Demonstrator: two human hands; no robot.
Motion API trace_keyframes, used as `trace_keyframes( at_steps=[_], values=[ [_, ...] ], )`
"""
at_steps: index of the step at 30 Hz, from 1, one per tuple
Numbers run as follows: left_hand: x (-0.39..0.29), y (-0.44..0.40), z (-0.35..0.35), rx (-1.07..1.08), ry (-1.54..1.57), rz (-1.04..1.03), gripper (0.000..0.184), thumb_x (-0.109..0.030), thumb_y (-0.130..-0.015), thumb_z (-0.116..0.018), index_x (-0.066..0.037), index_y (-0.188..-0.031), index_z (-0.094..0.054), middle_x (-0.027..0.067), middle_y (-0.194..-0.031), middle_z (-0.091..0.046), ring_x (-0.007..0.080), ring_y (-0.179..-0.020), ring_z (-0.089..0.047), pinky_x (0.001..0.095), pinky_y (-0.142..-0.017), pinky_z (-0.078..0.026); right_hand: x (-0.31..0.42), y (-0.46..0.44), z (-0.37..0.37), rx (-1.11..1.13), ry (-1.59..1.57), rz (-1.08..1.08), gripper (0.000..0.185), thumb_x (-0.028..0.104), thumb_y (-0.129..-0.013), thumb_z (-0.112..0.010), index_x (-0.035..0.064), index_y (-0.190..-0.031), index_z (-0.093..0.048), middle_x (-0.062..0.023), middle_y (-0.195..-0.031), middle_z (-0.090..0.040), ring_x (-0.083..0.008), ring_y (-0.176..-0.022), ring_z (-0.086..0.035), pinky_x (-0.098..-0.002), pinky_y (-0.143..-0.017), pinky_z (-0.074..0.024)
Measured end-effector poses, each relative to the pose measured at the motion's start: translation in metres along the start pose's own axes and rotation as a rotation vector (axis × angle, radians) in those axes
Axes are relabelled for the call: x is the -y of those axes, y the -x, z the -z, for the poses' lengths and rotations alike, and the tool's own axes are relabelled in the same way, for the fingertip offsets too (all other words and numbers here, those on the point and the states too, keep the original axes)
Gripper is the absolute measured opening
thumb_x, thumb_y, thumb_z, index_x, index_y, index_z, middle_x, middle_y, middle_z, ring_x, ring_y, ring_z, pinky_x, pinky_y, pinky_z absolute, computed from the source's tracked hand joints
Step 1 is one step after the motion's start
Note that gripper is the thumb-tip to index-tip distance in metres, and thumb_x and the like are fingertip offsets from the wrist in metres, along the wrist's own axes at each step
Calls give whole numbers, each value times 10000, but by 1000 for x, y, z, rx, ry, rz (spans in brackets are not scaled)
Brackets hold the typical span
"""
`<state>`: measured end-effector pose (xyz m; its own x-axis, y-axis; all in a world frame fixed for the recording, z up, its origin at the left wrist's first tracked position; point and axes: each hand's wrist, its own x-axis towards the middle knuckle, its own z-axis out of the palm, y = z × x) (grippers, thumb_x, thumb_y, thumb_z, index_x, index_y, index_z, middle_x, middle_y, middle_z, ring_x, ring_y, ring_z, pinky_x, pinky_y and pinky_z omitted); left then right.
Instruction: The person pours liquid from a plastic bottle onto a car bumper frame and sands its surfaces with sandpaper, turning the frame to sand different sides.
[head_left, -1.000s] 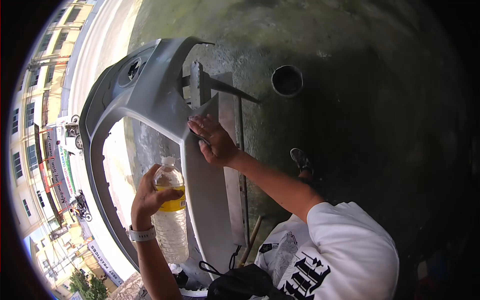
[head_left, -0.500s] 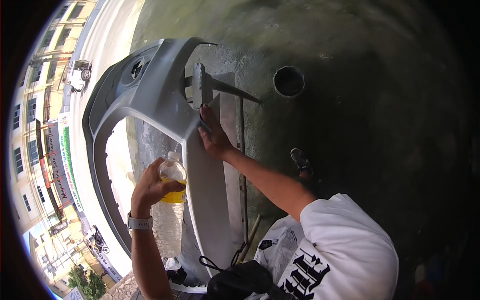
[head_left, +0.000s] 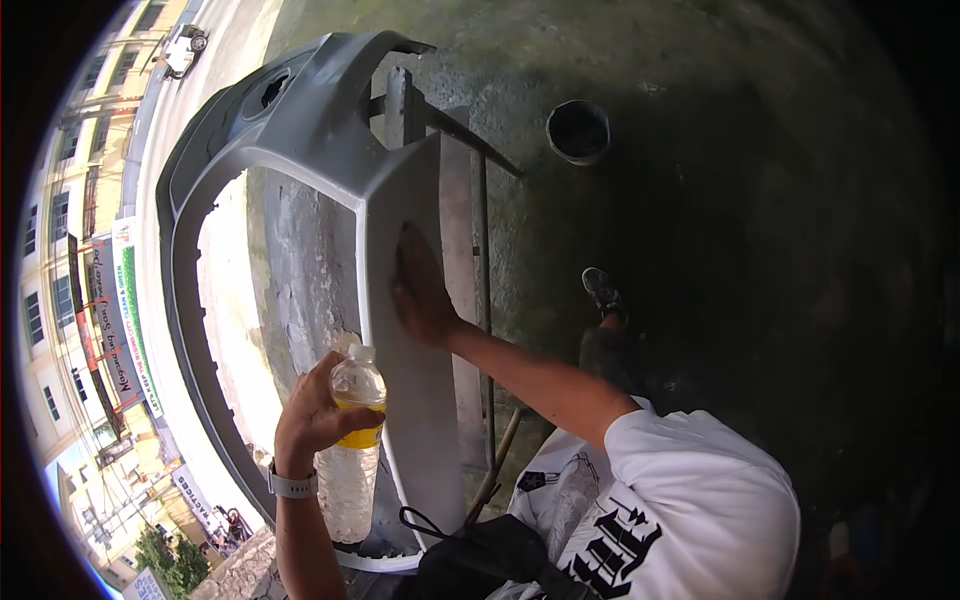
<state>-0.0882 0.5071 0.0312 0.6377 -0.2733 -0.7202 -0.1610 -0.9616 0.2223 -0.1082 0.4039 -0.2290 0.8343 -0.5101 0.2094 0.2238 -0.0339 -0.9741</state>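
The view lies sideways. My left hand (head_left: 318,412), with a watch at its wrist, is wrapped round a clear plastic bottle (head_left: 350,505). The bottle has a yellow label, a pale cap and clear liquid inside. It is beside the inner edge of a grey car bumper (head_left: 415,390). Against the bumper's pale outer face lies my right hand (head_left: 428,292), fingers stretched flat and in shadow. Whether anything is under those fingers is hidden.
A metal stand (head_left: 487,300) with a padded bar (head_left: 398,105) is behind the bumper. On the dark floor stands a bucket (head_left: 578,132), beyond my shoe (head_left: 603,292). A black bag (head_left: 480,560) hangs close to my body. Street, vehicle (head_left: 185,50) and buildings fill the left side.
My right hand has slid along the bumper, away from its upper corner and towards my body. My left hand and the bottle sit lower in view. The bumper appears higher as the view shifted.
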Motion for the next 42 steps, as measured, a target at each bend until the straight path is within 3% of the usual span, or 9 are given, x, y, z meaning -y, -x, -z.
trace_keyframes(
  at_steps=[3,6,9,13,16,19,25,35,42],
  values=[
    [17,15,-18,2,49,-20,790,-329,-511,-880,20,-1178,-639,210,-1024,-757,325,-931,-763,403,-882,-585,-36,-82,23,-10,-348,-264,569,269,-1095,-378,-117,-1510,-331,-318,-1571,-352,-430,-1496,-308,-449,-1262,-208],
    [32,23,-27,-11,98,-67,790,-334,-520,-869,22,-1185,-636,204,-1015,-755,324,-922,-761,405,-878,-584,-72,-39,0,15,-47,-39,610,258,-1079,-393,-103,-1554,-266,-303,-1626,-274,-419,-1537,-237,-456,-1274,-172],
    [36,29,-35,-37,139,-107,772,-331,-536,-853,24,-1184,-633,202,-1007,-753,317,-907,-759,405,-868,-586,-30,103,-16,37,29,-148,797,291,-1021,-410,-74,-1615,-24,-295,-1693,-66,-419,-1587,-50,-486,-1286,-74],
    [41,42,-41,-19,171,-68,770,-332,-546,-837,26,-1194,-625,199,-1008,-751,315,-899,-757,403,-859,-588,-13,150,-20,70,71,-188,789,285,-1027,-393,-80,-1612,-10,-302,-1690,-68,-432,-1582,-57,-501,-1284,-74],
    [47,51,-44,-17,201,-74,738,-289,-576,-853,28,-1200,-618,157,-1007,-736,258,-928,-732,365,-871,-572,-40,51,-14,-52,60,-305,655,279,-1084,-342,-80,-1598,-151,-305,-1658,-202,-424,-1555,-183,-485,-1266,-161],
    [56,56,-47,-7,228,-58,744,-277,-576,-848,35,-1211,-617,157,-1008,-733,258,-934,-729,363,-879,-567,-46,-14,10,107,-136,-376,635,286,-1086,-366,-73,-1585,-207,-305,-1637,-259,-411,-1540,-229,-476,-1252,-195],
    [61,50,-40,-31,224,-95,811,-345,-538,-838,24,-1228,-625,201,-1043,-740,322,-953,-733,421,-902,-559,45,139,-19,70,-6,114,739,262,-1023,-473,-55,-1610,-157,-295,-1677,-127,-469,-1567,-92,-513,-1277,-101],
    [65,64,-38,-47,242,-35,799,-332,-518,-838,28,-1201,-634,223,-1042,-742,328,-908,-747,396,-870,-568,22,-26,-14,-46,37,210,745,390,-1066,-474,-53,-1602,-209,-299,-1662,-197,-447,-1549,-187,-485,-1275,-151],
    [79,88,-46,-48,178,-61,796,-325,-514,-836,23,-1203,-642,210,-1008,-743,315,-903,-743,395,-861,-567,69,220,-41,199,119,386,817,534,-1055,-392,-34,-1609,-197,-335,-1616,-254,-517,-1519,-228,-631,-1246,-137]
  ],
)
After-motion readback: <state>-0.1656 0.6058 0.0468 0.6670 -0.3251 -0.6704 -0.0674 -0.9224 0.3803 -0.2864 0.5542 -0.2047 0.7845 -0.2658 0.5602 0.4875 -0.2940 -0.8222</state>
